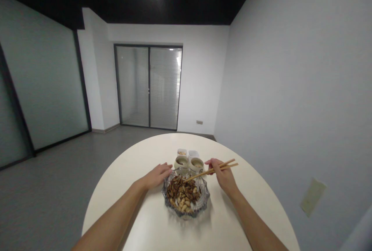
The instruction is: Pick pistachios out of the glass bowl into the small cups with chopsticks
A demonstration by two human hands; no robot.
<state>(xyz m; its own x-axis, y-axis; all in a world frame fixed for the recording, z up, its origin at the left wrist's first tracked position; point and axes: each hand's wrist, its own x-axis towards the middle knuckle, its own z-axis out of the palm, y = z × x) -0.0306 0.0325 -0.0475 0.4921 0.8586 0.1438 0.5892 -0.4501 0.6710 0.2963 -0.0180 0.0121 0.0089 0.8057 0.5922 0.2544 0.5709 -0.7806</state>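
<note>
White round table (209,220) fills the lower middle of the frame, with a glass double door (164,88) in the wall behind it at upper centre. Near the table's middle sits a cut-glass bowl (207,196) heaped with striped sunflower seeds (178,187) and peanuts (183,204). The right hand (223,174) is curled into a pinch around a pair of wooden chopsticks (210,170), whose tips reach over the bowl's far side. The left hand (158,176) is half open and holds nothing, its fingers pointing at the rim, just beside it. Past the bowl stand two small ceramic cups (181,162) and two square white dishes (193,154). Bare forearms (113,220) angle in from the bottom corners.
</note>
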